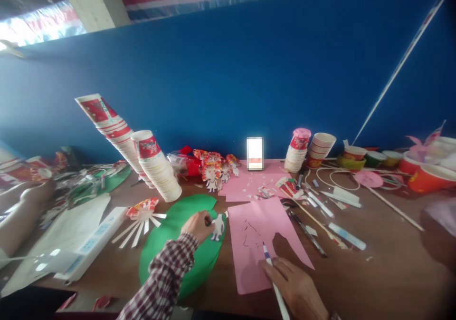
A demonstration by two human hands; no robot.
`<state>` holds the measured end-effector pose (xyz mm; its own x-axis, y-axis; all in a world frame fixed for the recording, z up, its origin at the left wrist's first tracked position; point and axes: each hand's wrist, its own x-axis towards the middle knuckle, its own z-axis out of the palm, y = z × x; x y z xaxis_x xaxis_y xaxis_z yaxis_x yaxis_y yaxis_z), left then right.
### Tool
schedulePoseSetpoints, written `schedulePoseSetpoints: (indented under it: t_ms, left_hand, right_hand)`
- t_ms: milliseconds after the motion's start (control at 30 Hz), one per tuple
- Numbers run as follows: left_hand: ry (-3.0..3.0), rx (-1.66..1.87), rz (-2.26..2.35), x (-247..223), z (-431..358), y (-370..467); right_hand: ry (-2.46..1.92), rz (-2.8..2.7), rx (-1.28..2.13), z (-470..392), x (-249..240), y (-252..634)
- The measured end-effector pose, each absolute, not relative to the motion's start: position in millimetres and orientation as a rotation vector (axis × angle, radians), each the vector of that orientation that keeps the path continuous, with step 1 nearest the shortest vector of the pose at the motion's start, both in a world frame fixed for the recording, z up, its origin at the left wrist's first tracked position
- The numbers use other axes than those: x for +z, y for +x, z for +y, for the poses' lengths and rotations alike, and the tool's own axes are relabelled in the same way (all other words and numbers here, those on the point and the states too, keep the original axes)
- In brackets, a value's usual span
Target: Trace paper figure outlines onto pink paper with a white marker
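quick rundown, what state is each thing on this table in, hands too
left hand: fingers bent, at the white cutout
right hand: closed around the pen
pen: tilted, tip down at the pink sheet
white cutout: cut to a figure's shape
pink sheet: flat, marked with dark lines
green paper: lying flat
fringed cup piece: cut into strips, splayed
left paper cups: nested in two stacks

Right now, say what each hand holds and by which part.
The right hand holds a white pen by its barrel. The left hand is at the top of a white cut-out; whether the grip holds it cannot be told.
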<state>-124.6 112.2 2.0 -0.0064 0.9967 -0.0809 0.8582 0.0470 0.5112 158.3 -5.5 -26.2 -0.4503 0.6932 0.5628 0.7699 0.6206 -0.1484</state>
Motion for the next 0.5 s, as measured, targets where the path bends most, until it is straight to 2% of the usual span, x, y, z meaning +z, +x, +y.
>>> schedulePoseSetpoints:
  t_ms: [500]
  left_hand:
    - [1.403,0.705,1.467,6.4,96.0,-104.0]
  right_hand:
    - [-1.135,-2.295,-0.059,-7.0,-16.3,154.2]
